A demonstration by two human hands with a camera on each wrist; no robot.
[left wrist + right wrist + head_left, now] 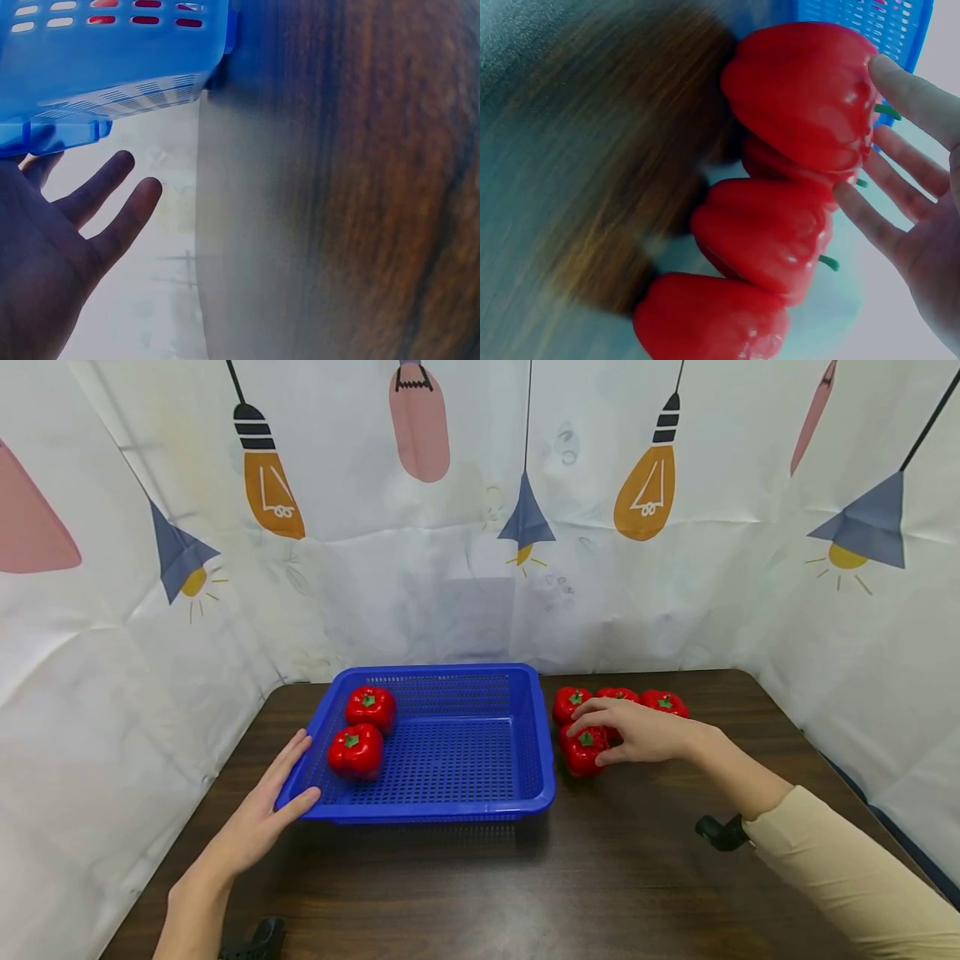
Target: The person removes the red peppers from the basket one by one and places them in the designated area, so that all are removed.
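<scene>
A blue plastic basket [431, 811] stands on the table with two red bell peppers, one at the back [372, 707] and one nearer [354, 753], along its left side. My left hand [255, 822] rests on the basket's left rim with straight, spread fingers, the thumb at the front corner. Right of the basket, my right hand [641, 731] reaches over the nearest red bell pepper [581, 757]. In the right wrist view its thumb and fairly straight fingers spread at the stem end of that pepper [799, 94], which sits on the table.
Behind the nearest pepper are more red bell peppers [570, 700], the farthest right one [666, 702] by the table's back edge. The dark wooden table [480, 893] extends in front of the basket. A white curtain [450, 602] printed with lamps surrounds the back and sides.
</scene>
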